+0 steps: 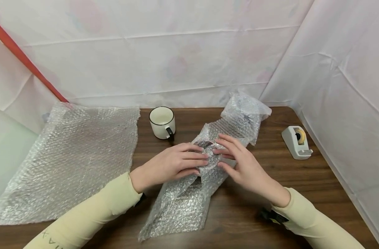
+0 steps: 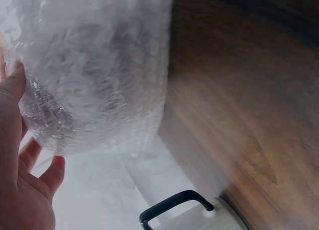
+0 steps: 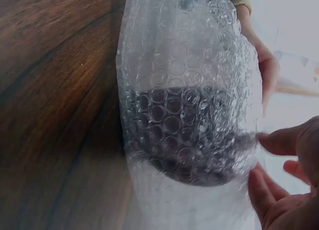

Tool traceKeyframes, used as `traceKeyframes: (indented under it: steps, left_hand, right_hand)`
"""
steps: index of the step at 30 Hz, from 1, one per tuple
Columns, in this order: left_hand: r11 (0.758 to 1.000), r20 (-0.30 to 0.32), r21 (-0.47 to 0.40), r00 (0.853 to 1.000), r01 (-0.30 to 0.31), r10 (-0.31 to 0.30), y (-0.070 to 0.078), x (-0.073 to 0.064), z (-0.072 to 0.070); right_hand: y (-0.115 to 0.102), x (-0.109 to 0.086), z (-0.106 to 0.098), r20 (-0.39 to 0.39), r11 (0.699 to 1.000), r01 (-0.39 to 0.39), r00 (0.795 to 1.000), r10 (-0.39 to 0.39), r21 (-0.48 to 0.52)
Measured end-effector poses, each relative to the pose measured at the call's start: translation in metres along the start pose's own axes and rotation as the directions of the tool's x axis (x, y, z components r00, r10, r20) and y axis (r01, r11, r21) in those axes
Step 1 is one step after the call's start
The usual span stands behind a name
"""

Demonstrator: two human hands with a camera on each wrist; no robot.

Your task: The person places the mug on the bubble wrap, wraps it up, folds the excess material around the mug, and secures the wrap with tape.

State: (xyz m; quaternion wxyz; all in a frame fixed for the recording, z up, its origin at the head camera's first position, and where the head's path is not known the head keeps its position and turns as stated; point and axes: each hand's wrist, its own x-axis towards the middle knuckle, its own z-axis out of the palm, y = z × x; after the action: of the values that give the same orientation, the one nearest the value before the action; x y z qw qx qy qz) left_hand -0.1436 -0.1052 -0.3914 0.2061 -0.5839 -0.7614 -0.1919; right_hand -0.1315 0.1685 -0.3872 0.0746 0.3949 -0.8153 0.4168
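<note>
A strip of bubble wrap lies diagonally across the wooden table, bunched around a dark rounded object that shows through its layers in the right wrist view. Its exact kind is hidden by the wrap. My left hand rests on top of the bundle with its fingers extended side by side. From the other side my right hand touches the wrap with spread, slightly bent fingers and thumb. In the left wrist view, the left fingertips are right at the edge of the wrap.
A white enamel mug with a black rim and handle stands behind the left hand. A larger bubble wrap sheet covers the table's left side. At the right stands a white tape dispenser. White cloth hangs behind the table.
</note>
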Motion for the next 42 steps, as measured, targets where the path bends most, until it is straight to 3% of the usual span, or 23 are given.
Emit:
traceKeyframes:
  steps: [3,6,9,12,15,17,20,24,26,29,33,39,42]
  left_hand:
    - [1.000,-0.003,-0.006,1.000,-0.004,0.004,0.000,-0.001,0.001]
    - [1.000,-0.014,-0.007,1.000,-0.012,0.012,0.000,-0.002,0.002]
    - [1.000,-0.024,-0.006,1.000,-0.018,0.017,-0.001,-0.002,0.003]
    - [1.000,-0.029,-0.003,0.999,-0.020,0.020,-0.001,-0.003,0.003]
    - [1.000,-0.028,-0.005,1.000,-0.014,0.014,-0.001,-0.003,0.003]
    - [1.000,-0.025,-0.007,1.000,-0.010,0.010,0.000,-0.003,0.003]
    - [1.000,-0.023,-0.007,1.000,-0.008,0.008,0.000,-0.003,0.003]
    - [1.000,-0.026,-0.007,1.000,-0.008,0.008,0.000,-0.004,0.004]
    - [1.000,-0.026,-0.010,1.000,-0.007,0.007,0.000,-0.004,0.005]
    - [1.000,-0.026,-0.015,1.000,-0.008,0.007,-0.001,-0.004,0.005]
    - [1.000,-0.025,-0.016,1.000,-0.010,0.010,-0.001,-0.004,0.005]
    - [1.000,-0.024,-0.017,1.000,-0.004,0.003,-0.001,-0.004,0.005]
    - [1.000,-0.021,-0.015,1.000,0.001,-0.001,0.000,-0.004,0.005]
  right_hand:
    - [0.007,-0.002,-0.005,-0.076,0.998,0.003,0.997,0.001,0.057]
    - [0.016,-0.004,-0.014,-0.188,0.998,-0.048,0.981,0.056,0.047]
    - [0.026,-0.009,-0.026,-0.266,0.981,-0.195,0.946,0.188,-0.002]
    - [0.037,-0.014,-0.033,-0.285,0.928,-0.369,0.896,0.341,-0.052]
    - [0.048,-0.019,-0.036,-0.241,0.864,-0.500,0.847,0.474,-0.056]
    - [0.054,-0.022,-0.036,-0.175,0.828,-0.561,0.815,0.552,-0.005]
    - [0.061,-0.022,-0.034,-0.042,0.760,-0.628,0.765,0.642,0.170]
    - [0.062,-0.020,-0.031,0.111,0.619,-0.652,0.722,0.683,0.438]
    - [0.061,-0.019,-0.029,0.169,0.550,-0.644,0.717,0.676,0.531]
    - [0.061,-0.019,-0.027,0.241,0.472,-0.618,0.732,0.638,0.628]
    - [0.068,-0.017,-0.023,0.301,0.380,-0.561,0.772,0.559,0.735]
    - [0.085,-0.010,-0.015,0.312,0.223,-0.436,0.845,0.434,0.872]
    - [0.090,-0.005,-0.013,0.314,0.211,-0.409,0.874,0.371,0.888]
